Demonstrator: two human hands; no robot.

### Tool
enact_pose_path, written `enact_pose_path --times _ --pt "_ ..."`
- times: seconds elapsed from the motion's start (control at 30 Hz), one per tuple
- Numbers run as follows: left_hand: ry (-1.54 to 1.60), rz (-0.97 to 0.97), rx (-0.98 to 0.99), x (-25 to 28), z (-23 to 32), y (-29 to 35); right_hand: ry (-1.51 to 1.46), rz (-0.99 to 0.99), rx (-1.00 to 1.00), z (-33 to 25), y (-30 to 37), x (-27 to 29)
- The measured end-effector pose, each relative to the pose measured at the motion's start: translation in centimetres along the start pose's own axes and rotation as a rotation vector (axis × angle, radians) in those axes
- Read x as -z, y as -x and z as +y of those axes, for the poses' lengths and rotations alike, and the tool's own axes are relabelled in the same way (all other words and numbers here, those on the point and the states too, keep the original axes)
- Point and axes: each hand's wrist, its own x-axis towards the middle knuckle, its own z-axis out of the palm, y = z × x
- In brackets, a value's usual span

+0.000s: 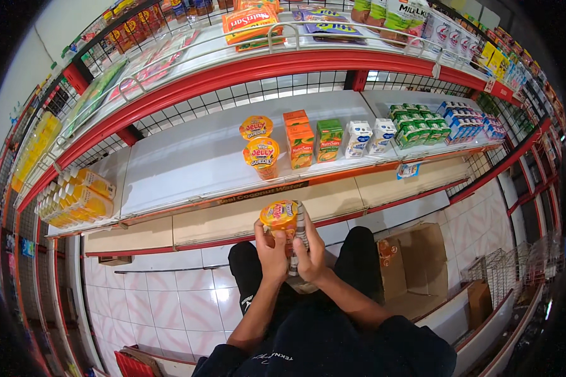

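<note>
In front of my knees, a jelly cup with an orange printed lid is held up between both hands. My left hand is wrapped round its left side. My right hand is closed on a grey-and-white striped cloth, which lies against the cup's right side. The cloth's lower end hangs between my wrists. Two similar jelly cups stand one behind the other on the white shelf ahead. Their lids face me.
Right of those cups stand orange cartons, green cartons, white cartons and green multipacks. Yellow bottles fill the shelf's left end. A red-edged upper shelf overhangs. An open cardboard box sits on the floor by my right knee.
</note>
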Motion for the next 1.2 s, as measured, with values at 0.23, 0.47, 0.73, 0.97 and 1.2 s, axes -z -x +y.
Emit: enact_pose_path --times 0.23,0.47,0.73,0.97,1.2 --pt "0.189 -0.017 0.156 0.6 0.4 0.0 0.193 -0.083 0.229 -0.2 0.2 0.3" --pt "0.332 0.085 0.204 0.3 0.8 -0.9 0.172 -0.081 0.130 -0.3 -0.3 0.6" --pt "0.238 0.058 0.249 0.8 -1.0 0.1 -0.060 -0.029 -0.018 -0.1 0.1 0.3" --pt "0.330 0.040 0.037 0.3 -0.5 -0.9 0.214 -0.049 0.236 -0.3 -0.3 0.5" --pt "0.449 0.040 0.231 0.7 -0.5 -0.6 0.182 -0.039 0.144 -0.5 -0.9 0.3"
